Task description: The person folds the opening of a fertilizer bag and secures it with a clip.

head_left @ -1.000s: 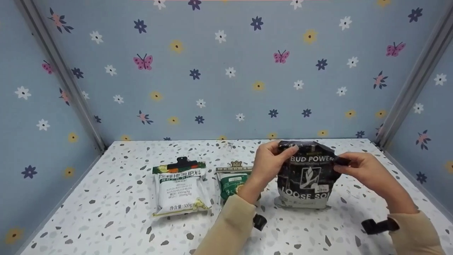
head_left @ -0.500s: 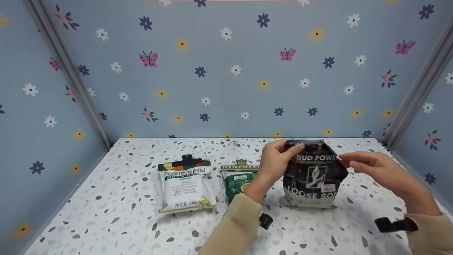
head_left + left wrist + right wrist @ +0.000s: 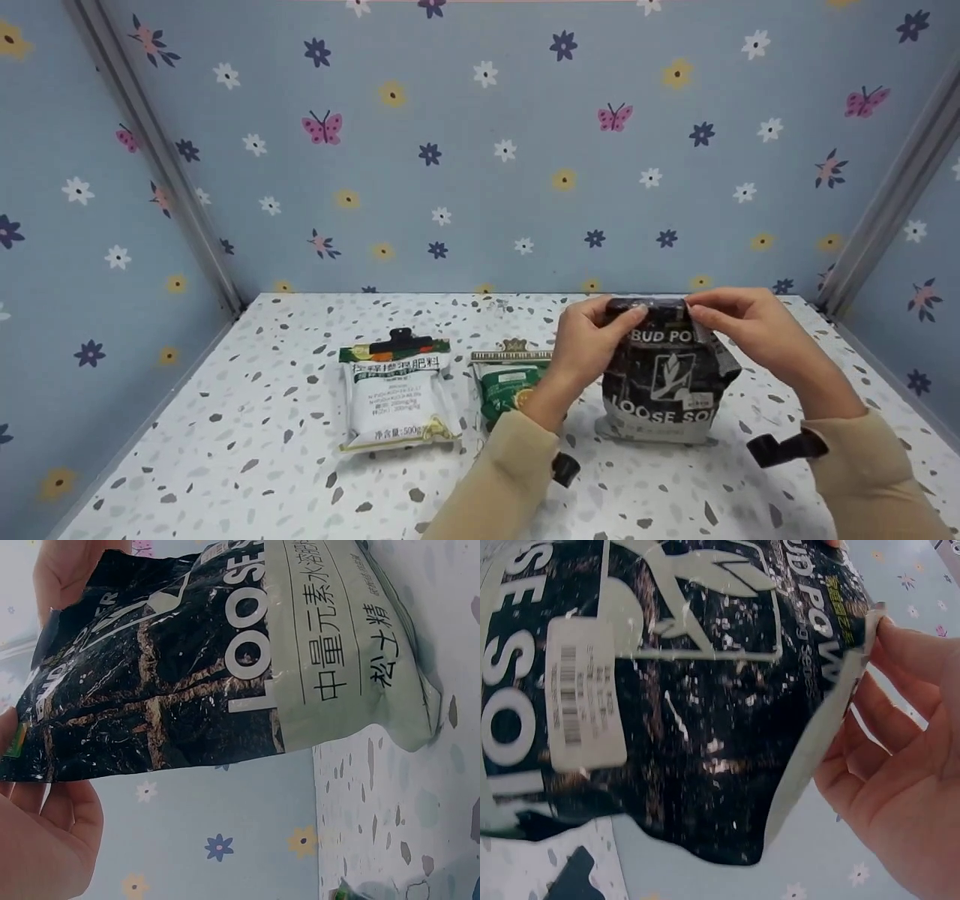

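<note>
A black soil bag (image 3: 652,382) with a pale bottom stands upright on the table, its top edge folded over. My left hand (image 3: 589,341) pinches the upper left of the bag, thumb in front and fingers behind. At the upper right, my right hand (image 3: 750,326) pinches the folded top between thumb and fingers. In the right wrist view, the right hand (image 3: 900,735) holds the bag's edge beside a pale folded flap (image 3: 817,742). A barcode sticker (image 3: 585,694) shows on the bag's front.
Left of my arms lies a white fertilizer bag (image 3: 397,405) with a black clip (image 3: 401,341) along its top. Between it and the soil bag is a green and white bag (image 3: 510,390) with a gold clip (image 3: 514,351), partly behind my left arm. A flowered wall (image 3: 480,217) rises behind the table.
My right hand let go of the bag's right edge, drew away to the right, then came back to pinch the top nearer the middle. The left hand keeps its hold.
</note>
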Demonstrator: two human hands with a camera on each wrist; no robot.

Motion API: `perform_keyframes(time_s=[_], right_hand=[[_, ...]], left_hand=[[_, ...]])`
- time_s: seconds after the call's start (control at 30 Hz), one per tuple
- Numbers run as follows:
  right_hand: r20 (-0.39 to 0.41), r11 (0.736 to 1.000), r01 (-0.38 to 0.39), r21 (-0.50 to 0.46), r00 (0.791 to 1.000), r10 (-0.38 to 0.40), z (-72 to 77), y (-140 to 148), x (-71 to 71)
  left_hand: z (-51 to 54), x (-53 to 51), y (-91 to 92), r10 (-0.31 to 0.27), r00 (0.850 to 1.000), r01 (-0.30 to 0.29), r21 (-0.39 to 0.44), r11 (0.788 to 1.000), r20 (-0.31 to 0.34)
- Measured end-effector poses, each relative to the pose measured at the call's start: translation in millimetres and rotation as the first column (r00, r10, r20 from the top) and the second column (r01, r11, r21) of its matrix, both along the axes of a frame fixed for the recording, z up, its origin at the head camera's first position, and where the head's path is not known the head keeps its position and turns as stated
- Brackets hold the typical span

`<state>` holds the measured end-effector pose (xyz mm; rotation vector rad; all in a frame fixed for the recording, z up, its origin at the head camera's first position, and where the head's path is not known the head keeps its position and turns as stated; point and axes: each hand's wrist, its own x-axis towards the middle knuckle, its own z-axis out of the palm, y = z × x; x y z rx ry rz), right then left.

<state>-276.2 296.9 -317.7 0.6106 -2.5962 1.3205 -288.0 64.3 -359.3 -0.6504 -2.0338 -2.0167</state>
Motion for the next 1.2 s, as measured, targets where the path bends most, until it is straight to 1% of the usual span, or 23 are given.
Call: perform_keyframes(time_s=[0.13,0.2,0.23,0.27,0.3,0.33,0.37,0.4,0.43,0.5,0.57,0.6,0.63,0.67,0.7,0.73,0.8,0.87,0.93,1.0,1.1,1.2], right_hand=[[-0.026,1.0,0.026,0.006,0.999,-0.026,1.8,-4.5,-1.2],[-0.043,0.999,0.047,0.01,0.998,-0.047,1.5,-5.4,-1.3],[-0.055,0.998,0.059,0.014,0.997,-0.058,1.0,-6.1,-1.4],[-0.068,0.997,0.072,0.018,0.995,-0.07,0.4,-6.8,-1.5],[-0.081,0.996,0.082,0.021,0.993,-0.08,-0.3,-7.3,-1.7],[-0.094,0.996,0.088,0.024,0.992,-0.086,-0.9,-8.1,-1.8],[-0.107,0.995,0.093,0.027,0.99,-0.089,-1.6,-8.8,-1.9],[-0.121,0.995,0.096,0.031,0.988,-0.092,-2.4,-9.2,-2.1],[-0.136,0.995,0.099,0.033,0.986,-0.094,-3.3,-9.7,-2.2],[-0.165,0.994,0.105,0.03,0.981,-0.098,-5.2,-10.4,-2.6],[-0.195,0.994,0.109,0.02,0.975,-0.103,-7.4,-11.2,-3.4],[-0.21,0.993,0.113,0.014,0.972,-0.108,-8.6,-11.5,-3.8],[-0.22,0.993,0.114,0.003,0.969,-0.11,-10.0,-12.0,-4.2],[-0.23,0.993,0.115,-0.008,0.966,-0.113,-11.4,-12.1,-4.7],[-0.237,0.993,0.115,-0.02,0.965,-0.117,-12.8,-12.2,-5.1],[-0.236,0.993,0.114,-0.03,0.965,-0.118,-14.7,-12.2,-5.1],[-0.225,0.993,0.109,-0.039,0.968,-0.115,-17.3,-11.9,-4.7],[-0.207,0.995,0.09,-0.042,0.973,-0.097,-18.4,-10.6,-4.6],[-0.19,0.997,0.07,-0.032,0.979,-0.075,-18.2,-8.6,-4.8],[-0.18,0.999,0.049,-0.021,0.982,-0.052,-17.4,-5.7,-5.3],[-0.179,1.0,0.028,-0.015,0.983,-0.03,-16.9,-0.5,-6.3],[-0.176,1.0,0.012,-0.02,0.984,-0.016,-19.5,5.5,-7.3]], left_hand=[[5.5,-1.2,-0.5,0.011,1.0,-0.011,-0.051,0.999,-0.008],[11.2,-1.9,0.7,0.028,0.999,-0.031,-0.099,0.995,-0.03],[14.8,-2.2,1.3,0.044,0.998,-0.05,-0.13,0.99,-0.046],[18.8,-2.5,2.3,0.065,0.995,-0.076,-0.17,0.983,-0.07],[23.1,-2.5,3.4,0.087,0.992,-0.106,-0.219,0.97,-0.094],[27.3,-2.3,4.7,0.111,0.986,-0.14,-0.272,0.952,-0.121],[31.4,-1.8,6.2,0.13,0.98,-0.174,-0.331,0.928,-0.15],[35.3,-1.2,8.0,0.148,0.973,-0.209,-0.391,0.897,-0.179],[39.2,-0.5,10.1,0.165,0.963,-0.247,-0.453,0.857,-0.214],[46.4,1.8,14.9,0.173,0.942,-0.312,-0.559,0.768,-0.289],[52.9,3.7,20.7,0.167,0.916,-0.374,-0.629,0.682,-0.364],[55.5,4.4,23.6,0.161,0.903,-0.402,-0.653,0.642,-0.398],[57.7,5.2,26.5,0.154,0.89,-0.427,-0.67,0.607,-0.428],[59.3,5.8,29.3,0.146,0.88,-0.446,-0.681,0.581,-0.453],[60.2,6.3,31.7,0.138,0.871,-0.461,-0.688,0.56,-0.471],[60.0,7.0,33.8,0.133,0.867,-0.469,-0.696,0.544,-0.48],[58.0,7.9,36.9,0.125,0.867,-0.47,-0.708,0.527,-0.482],[55.6,8.3,39.0,0.128,0.869,-0.47,-0.714,0.519,-0.479],[53.9,8.4,40.2,0.131,0.875,-0.461,-0.72,0.519,-0.466],[53.4,8.6,40.9,0.134,0.877,-0.459,-0.721,0.519,-0.461],[54.5,8.8,40.5,0.137,0.877,-0.458,-0.719,0.522,-0.46],[56.6,8.9,38.9,0.135,0.872,-0.466,-0.712,0.525,-0.471]])
